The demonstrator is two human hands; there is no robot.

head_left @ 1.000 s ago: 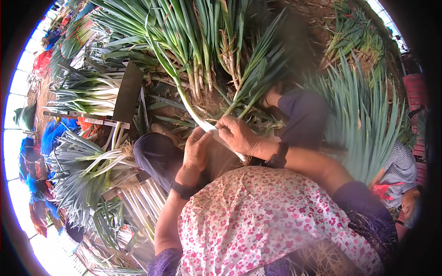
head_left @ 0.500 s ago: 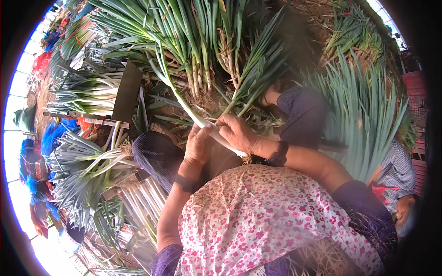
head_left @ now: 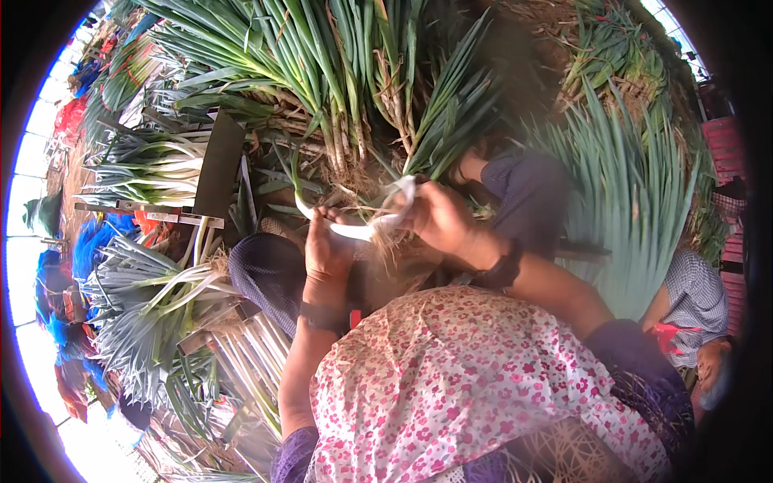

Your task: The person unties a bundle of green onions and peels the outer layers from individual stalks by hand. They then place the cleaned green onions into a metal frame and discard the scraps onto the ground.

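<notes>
My left hand [head_left: 326, 248] is closed around the white stem of a green onion [head_left: 352, 232] held level above my lap. A green leaf of it bends up past the fingers. To its right, my right hand [head_left: 447, 219] pinches a pale, curled outer layer [head_left: 396, 211], blurred by motion, that loops up toward the fingertips. Stringy roots [head_left: 389, 245] hang between the two hands. Just beyond them stands a big bunch of green onions [head_left: 342, 88], roots down, with another leafy bunch [head_left: 459, 105] beside it.
On the left, a rack with a dark metal plate [head_left: 219, 165] holds white-stemmed onions. Below it lie a loose pile [head_left: 145, 298] and a row of clean stalks [head_left: 254, 362]. More onions [head_left: 628, 193] lie at right, near another person in a checked sleeve [head_left: 692, 290].
My right hand has moved up and away from the stem, drawing a pale layer with it. The stem, earlier slanting down to the right between both hands, now lies flatter in my left hand.
</notes>
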